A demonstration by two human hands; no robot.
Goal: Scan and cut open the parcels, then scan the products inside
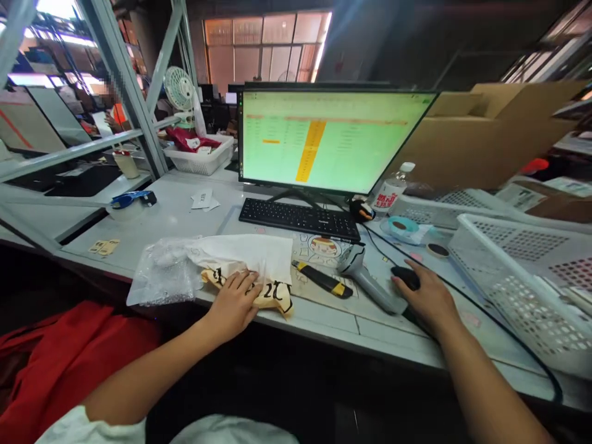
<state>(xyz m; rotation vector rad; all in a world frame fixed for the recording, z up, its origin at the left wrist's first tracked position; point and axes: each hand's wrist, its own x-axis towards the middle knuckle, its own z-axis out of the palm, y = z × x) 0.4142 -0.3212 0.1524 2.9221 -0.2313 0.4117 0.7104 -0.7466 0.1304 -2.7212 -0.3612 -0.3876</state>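
Observation:
My left hand (235, 302) lies palm down on a crumpled yellow wrapper (276, 298) with black lettering. Its fingers are stretched out, and what is under the palm is hidden. A white sheet (250, 250) lies behind the wrapper, partly beneath my fingertips, with clear bubble wrap (164, 274) to its left. Over on the right, my right hand (432, 296) is curled around a black computer mouse (406, 277). Between the hands are a yellow-and-black utility knife (324, 279) and a grey barcode scanner (370, 280).
A monitor (328, 142) with a table on screen stands behind a black keyboard (298, 217). White perforated baskets (522, 290), a water bottle (389, 192) and tape rolls (403, 227) are at the right. A black cable (481, 296) crosses the desk. A metal frame (134, 92) rises at left.

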